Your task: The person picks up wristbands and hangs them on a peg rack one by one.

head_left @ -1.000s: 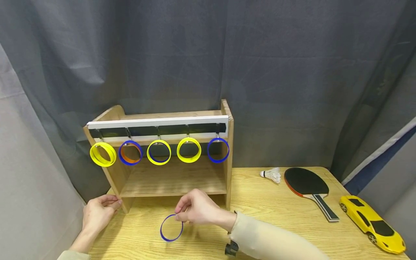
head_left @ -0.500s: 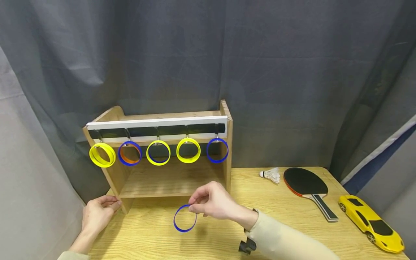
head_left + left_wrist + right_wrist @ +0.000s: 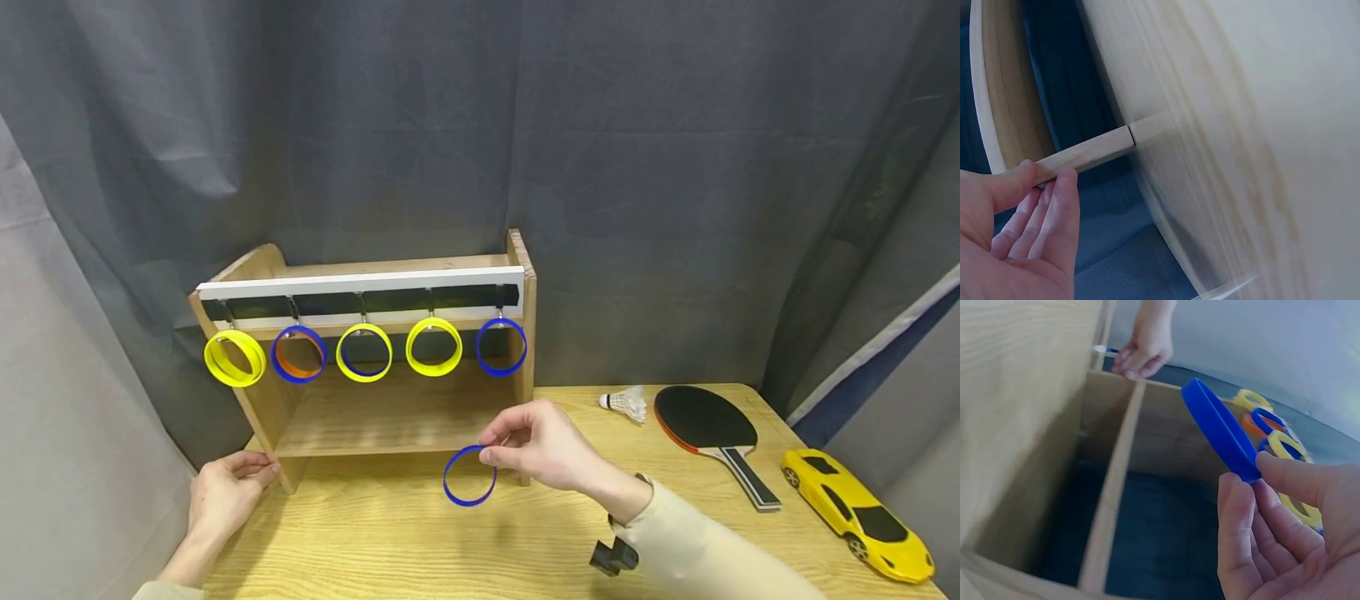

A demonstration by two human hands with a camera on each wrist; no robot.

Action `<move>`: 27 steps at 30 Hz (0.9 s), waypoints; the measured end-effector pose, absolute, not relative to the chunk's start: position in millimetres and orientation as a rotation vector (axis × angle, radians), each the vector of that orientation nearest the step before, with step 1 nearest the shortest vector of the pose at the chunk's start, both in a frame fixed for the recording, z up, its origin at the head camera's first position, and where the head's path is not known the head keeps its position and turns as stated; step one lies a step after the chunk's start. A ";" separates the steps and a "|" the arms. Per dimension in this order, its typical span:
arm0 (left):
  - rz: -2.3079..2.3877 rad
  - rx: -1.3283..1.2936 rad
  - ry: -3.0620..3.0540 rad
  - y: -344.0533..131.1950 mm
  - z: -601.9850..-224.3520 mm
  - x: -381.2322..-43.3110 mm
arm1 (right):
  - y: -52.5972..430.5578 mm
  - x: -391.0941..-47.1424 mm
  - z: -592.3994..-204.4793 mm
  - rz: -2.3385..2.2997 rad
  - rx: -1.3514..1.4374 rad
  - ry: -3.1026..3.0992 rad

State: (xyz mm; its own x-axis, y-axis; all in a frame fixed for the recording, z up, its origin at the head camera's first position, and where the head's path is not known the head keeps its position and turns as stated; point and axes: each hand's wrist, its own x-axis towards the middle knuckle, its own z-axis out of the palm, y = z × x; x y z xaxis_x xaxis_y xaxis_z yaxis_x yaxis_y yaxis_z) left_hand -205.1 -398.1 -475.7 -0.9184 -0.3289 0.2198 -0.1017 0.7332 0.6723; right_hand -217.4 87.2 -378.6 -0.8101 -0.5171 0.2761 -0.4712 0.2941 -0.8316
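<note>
A blue wristband [image 3: 465, 502] hangs from the right hand [image 3: 543, 446], pinched between thumb and fingertips just in front of the rack's lower right part. The right wrist view shows this blue wristband [image 3: 1219, 434] standing up from the fingertips. At the lower left, the left hand [image 3: 225, 496] grips the side edge of the wooden rack [image 3: 405, 408]; up close in the left wrist view, thumb and fingers pinch the board's edge [image 3: 1088, 150]. From the rack's hooks hang yellow wristbands [image 3: 433, 370], a blue wristband [image 3: 501, 372] at the right, and an orange one [image 3: 300, 367] behind a blue one.
Right of the rack lie a shuttlecock [image 3: 626, 403], a black table tennis bat [image 3: 705, 418] and a yellow toy car [image 3: 858, 515] on the wooden table [image 3: 360, 550]. A dark curtain [image 3: 637, 183] hangs behind. A small black camera [image 3: 615, 557] sits under the right wrist.
The right hand has moved right and slightly away from the person, carrying the blue wristband with it. The left hand has stayed on the rack's edge.
</note>
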 end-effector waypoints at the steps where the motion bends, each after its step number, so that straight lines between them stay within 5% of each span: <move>1: -0.986 0.341 -2.612 -397.9 -475.9 -205.2 | 90.9 -216.7 -375.5 -1.590 -0.952 2.482; 27: -0.984 0.360 -2.621 -399.6 -476.8 -205.2 | 133.5 -225.5 -294.1 -2.030 -0.916 2.513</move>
